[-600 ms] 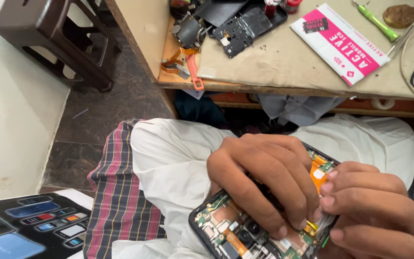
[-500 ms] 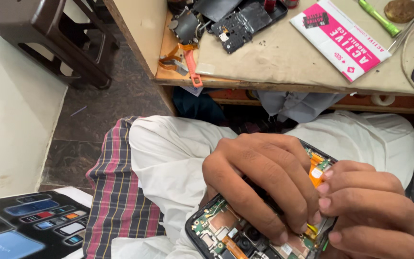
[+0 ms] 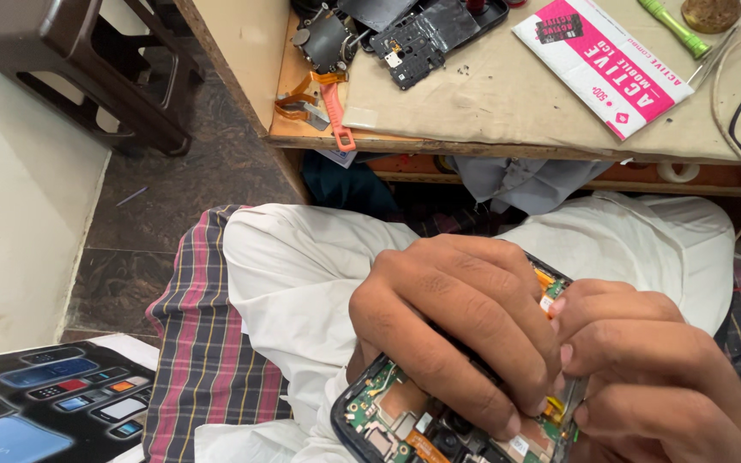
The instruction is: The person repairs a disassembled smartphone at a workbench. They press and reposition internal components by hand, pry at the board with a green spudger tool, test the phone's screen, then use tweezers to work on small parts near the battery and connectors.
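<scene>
Opened phone [image 3: 405,424], back cover off, held over the lap at the bottom of the view; all positions are given relative to it. The left hand [image 3: 456,330] lies across its upper half, fingers curled down and gripping it, fingertips pressing on the exposed board. The right hand [image 3: 653,377] closes on its right edge, fingertips pinched at a small orange flex part [image 3: 555,410]; what exactly they hold cannot be told.

Risks, as judged: a hard pull could tear the flex; pressure from the left fingertips could crack or bend board parts; with no support beneath but the knees, a slip could drop the phone to the floor [image 3: 207,180].

Left of the phone, a plaid cloth [image 3: 207,369] and a printed box [image 3: 40,411]. Beyond it, the table [image 3: 508,103] carries loose phone parts [image 3: 413,43], a pink packet [image 3: 602,60] and a green screwdriver [image 3: 675,26]. Far left, a dark stool [image 3: 70,69].
</scene>
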